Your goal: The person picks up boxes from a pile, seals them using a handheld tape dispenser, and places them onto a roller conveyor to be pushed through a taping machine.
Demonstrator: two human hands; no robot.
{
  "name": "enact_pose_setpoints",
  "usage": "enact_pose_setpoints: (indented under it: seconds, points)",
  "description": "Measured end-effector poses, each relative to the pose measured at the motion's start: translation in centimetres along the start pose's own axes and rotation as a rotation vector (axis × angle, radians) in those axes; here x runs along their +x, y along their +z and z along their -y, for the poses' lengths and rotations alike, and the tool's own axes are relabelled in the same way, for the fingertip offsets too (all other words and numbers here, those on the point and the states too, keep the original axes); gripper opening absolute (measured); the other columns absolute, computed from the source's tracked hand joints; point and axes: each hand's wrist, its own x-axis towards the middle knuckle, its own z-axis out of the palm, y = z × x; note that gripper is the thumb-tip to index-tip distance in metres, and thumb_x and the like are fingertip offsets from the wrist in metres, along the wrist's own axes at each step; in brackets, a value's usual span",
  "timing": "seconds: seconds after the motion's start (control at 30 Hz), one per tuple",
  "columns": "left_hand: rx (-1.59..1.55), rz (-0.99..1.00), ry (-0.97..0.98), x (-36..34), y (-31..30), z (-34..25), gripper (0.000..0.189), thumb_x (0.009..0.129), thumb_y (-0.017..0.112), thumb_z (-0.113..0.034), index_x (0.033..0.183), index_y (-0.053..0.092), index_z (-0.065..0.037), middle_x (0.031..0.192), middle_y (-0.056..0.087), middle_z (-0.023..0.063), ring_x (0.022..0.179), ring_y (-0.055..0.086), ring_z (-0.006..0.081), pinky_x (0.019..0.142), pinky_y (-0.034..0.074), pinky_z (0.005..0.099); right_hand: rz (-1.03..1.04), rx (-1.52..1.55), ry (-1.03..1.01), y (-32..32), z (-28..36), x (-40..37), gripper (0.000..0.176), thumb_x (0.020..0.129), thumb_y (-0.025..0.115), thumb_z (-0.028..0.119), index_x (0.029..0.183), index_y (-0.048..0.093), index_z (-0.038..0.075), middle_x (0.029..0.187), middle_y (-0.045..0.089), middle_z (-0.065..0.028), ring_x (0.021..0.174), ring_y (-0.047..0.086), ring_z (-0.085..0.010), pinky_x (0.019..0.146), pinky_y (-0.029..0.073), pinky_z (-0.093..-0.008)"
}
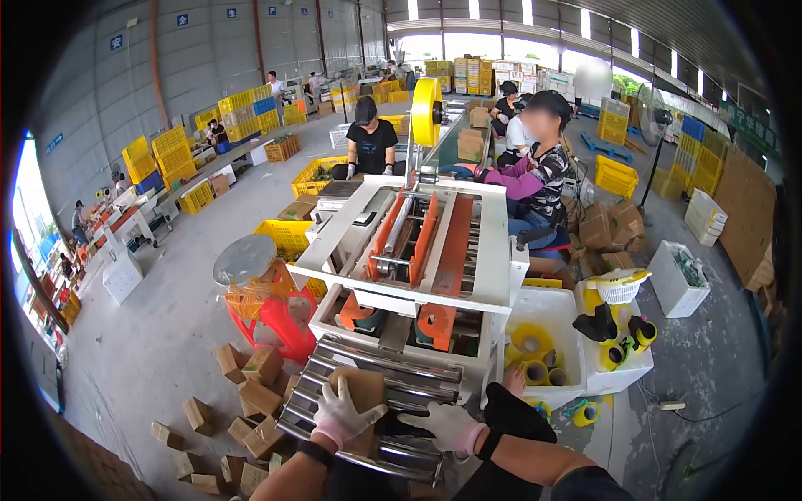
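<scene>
My left hand (pixel 347 415), in a white glove, lies with fingers spread on a small brown cardboard box (pixel 365 388). That box rests on the metal rollers (pixel 418 367) at the near end of a white box-sealing machine (pixel 493 250). To the right, my right hand (pixel 449 424), gloved too, hovers over or rests on the rollers with fingers apart and nothing visible in them. A large yellow tape roll (pixel 426 112) stands on top of the machine, above its orange side belts (pixel 424 242).
Several small cartons (pixel 263 365) lie on the floor at left, near a red stool (pixel 280 321). White foam boxes (pixel 547 334) with tape rolls stand at right. Co-workers sit beyond the machine, one in black (pixel 373 144), another in a patterned top (pixel 547 179). A fan (pixel 660 117) stands behind.
</scene>
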Motion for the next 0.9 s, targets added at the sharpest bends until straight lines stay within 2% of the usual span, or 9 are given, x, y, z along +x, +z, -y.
enact_pose_setpoints:
  seconds: [0.33, 0.5, 0.53, 0.57, 0.67, 0.77, 0.8, 0.83, 0.9]
  points:
    - [0.102, -0.076, 0.025, -0.2, -0.1, 0.0, 0.12, 0.063, 0.076, -0.066, 0.152, 0.022, -0.006, 0.144, 0.034, 0.0242, 0.129, 0.043, 0.0415, 0.105, 0.04, 0.0477, 0.156, 0.157, 0.037, -1.4, 0.8, 0.3, 0.071, 0.082, 0.056, 0.021, 0.149, 0.038, 0.034, 0.101, 0.062, -0.023, 0.096, 0.063, -0.0407, 0.084, 0.05, -0.0457]
    - [-0.194, -0.348, 0.009, -4.1, 0.3, 11.7, 0.123, 0.057, 0.085, -0.055, 0.151, 0.023, -0.005, 0.141, 0.039, 0.0257, 0.125, 0.045, 0.046, 0.102, 0.043, 0.0493, -0.282, 0.206, -0.208, 1.2, -2.1, -2.7, 0.063, 0.078, 0.064, 0.021, 0.138, 0.054, 0.033, 0.085, 0.056, -0.0163, 0.077, 0.061, -0.0358, 0.074, 0.051, -0.0427]
    - [-0.274, -0.269, -0.141, -6.0, -1.4, 13.3, 0.121, 0.06, 0.085, -0.053, 0.151, 0.022, -0.004, 0.142, 0.038, 0.0267, 0.125, 0.046, 0.0456, 0.101, 0.043, 0.0495, -0.295, 0.264, -0.193, 0.3, -1.6, -3.6, 0.064, 0.075, 0.068, 0.018, 0.137, 0.056, 0.032, 0.09, 0.057, -0.0153, 0.082, 0.061, -0.0348, 0.076, 0.051, -0.042]
    - [0.003, -0.472, -0.268, -7.4, -0.6, 14.5, 0.111, 0.066, 0.083, -0.049, 0.148, 0.025, -0.002, 0.142, 0.038, 0.0275, 0.124, 0.047, 0.0447, 0.102, 0.043, 0.0491, -0.312, 0.259, -0.187, -1.0, -0.7, -4.2, 0.068, 0.072, 0.072, 0.016, 0.137, 0.057, 0.03, 0.096, 0.059, -0.0146, 0.087, 0.061, -0.0344, 0.078, 0.051, -0.0409]
    - [-0.12, -0.738, 0.017, -7.9, 1.2, 14.8, 0.079, 0.083, 0.071, -0.05, 0.136, 0.044, 0.003, 0.128, 0.052, 0.0278, 0.116, 0.053, 0.0419, 0.098, 0.045, 0.0463, -0.354, 0.415, -0.212, -1.6, 1.2, -4.6, 0.065, 0.071, 0.075, 0.012, 0.134, 0.06, 0.024, 0.106, 0.061, -0.0136, 0.095, 0.063, -0.0334, 0.082, 0.052, -0.0366]
    - [-1.435, 0.327, 0.016, -8.2, 4.5, 9.9, 0.064, 0.098, 0.049, -0.053, 0.135, 0.045, -0.001, 0.126, 0.058, 0.0158, 0.11, 0.062, 0.0302, 0.087, 0.052, 0.0446, -0.336, 0.35, -0.242, -1.8, 2.3, -5.0, 0.061, 0.071, 0.076, 0.01, 0.13, 0.064, 0.022, 0.105, 0.062, -0.013, 0.094, 0.064, -0.0324, 0.08, 0.052, -0.0347]
    - [-1.559, 0.516, -0.154, -8.2, 5.4, 7.4, 0.078, 0.095, 0.042, -0.066, 0.136, 0.045, 0.0, 0.129, 0.057, 0.0167, 0.113, 0.061, 0.0298, 0.091, 0.05, 0.0446, -0.314, 0.32, -0.236, -2.0, 2.5, -5.1, 0.06, 0.071, 0.076, 0.01, 0.129, 0.064, 0.021, 0.104, 0.062, -0.0129, 0.093, 0.065, -0.0321, 0.08, 0.052, -0.0346]
    - [-1.629, 0.693, -0.079, -7.8, 7.0, 6.4, 0.085, 0.091, 0.039, -0.073, 0.133, 0.048, 0.0, 0.128, 0.058, 0.0164, 0.113, 0.06, 0.0289, 0.094, 0.048, 0.045, -0.294, 0.291, -0.224, -2.2, 2.7, -5.4, 0.059, 0.071, 0.076, 0.01, 0.128, 0.065, 0.021, 0.103, 0.062, -0.0129, 0.091, 0.065, -0.0319, 0.079, 0.052, -0.0346]
    - [-1.818, 0.774, 0.053, -8.2, 8.5, 4.6, 0.074, 0.095, 0.04, -0.066, 0.126, 0.055, -0.001, 0.119, 0.063, 0.0167, 0.107, 0.062, 0.0291, 0.092, 0.05, 0.0465, -0.365, 0.257, -0.292, -2.0, 2.7, -5.8, 0.06, 0.07, 0.076, 0.009, 0.128, 0.065, 0.021, 0.096, 0.062, -0.0126, 0.084, 0.064, -0.031, 0.074, 0.052, -0.0354]
